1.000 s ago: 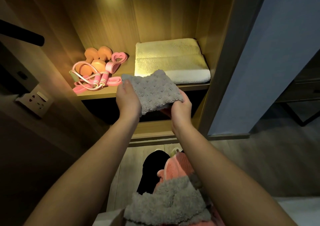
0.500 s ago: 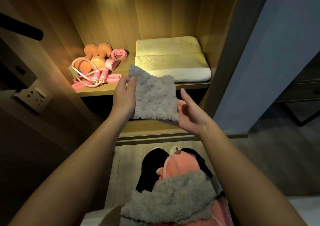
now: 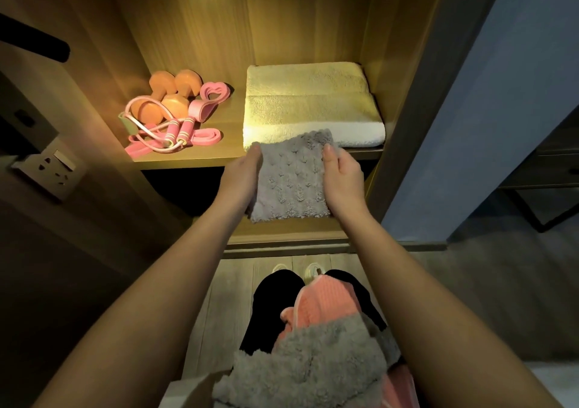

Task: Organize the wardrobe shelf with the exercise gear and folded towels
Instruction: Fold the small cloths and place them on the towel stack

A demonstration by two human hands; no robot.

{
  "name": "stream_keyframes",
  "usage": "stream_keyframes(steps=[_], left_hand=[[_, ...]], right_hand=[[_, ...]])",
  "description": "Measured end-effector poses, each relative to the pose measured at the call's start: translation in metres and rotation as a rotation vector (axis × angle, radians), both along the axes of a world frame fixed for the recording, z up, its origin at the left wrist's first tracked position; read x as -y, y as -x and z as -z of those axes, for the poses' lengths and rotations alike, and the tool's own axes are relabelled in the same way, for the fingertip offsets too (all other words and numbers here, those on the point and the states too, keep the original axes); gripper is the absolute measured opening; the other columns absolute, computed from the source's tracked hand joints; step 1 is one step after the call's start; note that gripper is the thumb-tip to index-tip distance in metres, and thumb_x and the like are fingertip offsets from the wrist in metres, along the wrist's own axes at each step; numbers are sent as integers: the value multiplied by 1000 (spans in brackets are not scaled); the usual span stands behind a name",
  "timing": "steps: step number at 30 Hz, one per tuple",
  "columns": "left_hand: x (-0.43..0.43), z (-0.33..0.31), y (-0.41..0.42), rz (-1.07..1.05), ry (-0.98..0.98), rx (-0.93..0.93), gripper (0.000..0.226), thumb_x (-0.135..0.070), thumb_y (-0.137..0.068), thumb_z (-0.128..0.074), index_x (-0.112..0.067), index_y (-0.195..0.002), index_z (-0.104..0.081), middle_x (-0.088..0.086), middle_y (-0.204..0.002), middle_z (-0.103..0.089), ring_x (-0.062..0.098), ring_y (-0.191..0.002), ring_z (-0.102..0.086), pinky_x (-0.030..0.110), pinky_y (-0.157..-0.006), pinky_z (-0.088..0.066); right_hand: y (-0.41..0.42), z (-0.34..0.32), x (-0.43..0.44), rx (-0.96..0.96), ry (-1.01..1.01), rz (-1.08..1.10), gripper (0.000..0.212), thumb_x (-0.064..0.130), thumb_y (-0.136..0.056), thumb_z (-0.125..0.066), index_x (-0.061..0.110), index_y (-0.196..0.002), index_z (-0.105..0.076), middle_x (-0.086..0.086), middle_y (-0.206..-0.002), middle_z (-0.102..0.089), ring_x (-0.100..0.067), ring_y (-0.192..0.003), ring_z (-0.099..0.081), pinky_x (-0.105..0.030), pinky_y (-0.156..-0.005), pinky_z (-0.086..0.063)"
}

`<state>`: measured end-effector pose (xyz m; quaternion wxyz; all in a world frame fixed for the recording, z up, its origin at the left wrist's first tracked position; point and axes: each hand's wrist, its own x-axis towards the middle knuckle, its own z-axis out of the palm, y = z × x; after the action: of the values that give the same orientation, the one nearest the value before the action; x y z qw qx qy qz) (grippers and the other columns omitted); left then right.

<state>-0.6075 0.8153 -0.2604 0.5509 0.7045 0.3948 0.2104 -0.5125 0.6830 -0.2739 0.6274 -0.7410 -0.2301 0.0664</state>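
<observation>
The wooden shelf (image 3: 200,161) carries orange dumbbells (image 3: 170,94), a pink jump rope (image 3: 170,132), pink bands (image 3: 200,111), and a folded cream towel (image 3: 310,100).

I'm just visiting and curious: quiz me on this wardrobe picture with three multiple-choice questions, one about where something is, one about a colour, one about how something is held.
1. Where on the lit shelf does the cream towel lie?
A. left side
B. right side
C. not on it

2. What colour is the small towel being held?
A. green
B. blue
C. grey

3. How is that small towel held?
A. by both hands, one at each side
B. by one hand only
C. by no hand

Answers:
1 B: it lies right of the pink jump rope.
2 C: its nubbly face is grey.
3 A: the left hand and right hand each grip a side edge.
</observation>
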Motion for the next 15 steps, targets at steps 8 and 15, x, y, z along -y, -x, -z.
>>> stream_keyframes(steps=[8, 15], left_hand=[[-21, 16, -35, -101, 85, 120, 39, -46, -98, -46, -14, -80, -59, 1, -76, -59, 18, -71, -57, 30, -62, -41], [-52, 27, -83, -53, -33, -74, 27, -33, -101, -39, -8, -102, -49, 7, -86, -55, 21, -68, -53, 34, -56, -52]], right_hand=[[-41, 11, -21, 19, 108, 16, 37, 31, -105, -38, 19, -73, -52, 6, -68, -50, -5, -63, -45, -14, -54, -33], [-102, -2, -67, -625, 89, -98, 28, 32, -97, -49, 10, -99, -66, -7, -93, -72, -23, -82, -68, -30, -71, -52]])
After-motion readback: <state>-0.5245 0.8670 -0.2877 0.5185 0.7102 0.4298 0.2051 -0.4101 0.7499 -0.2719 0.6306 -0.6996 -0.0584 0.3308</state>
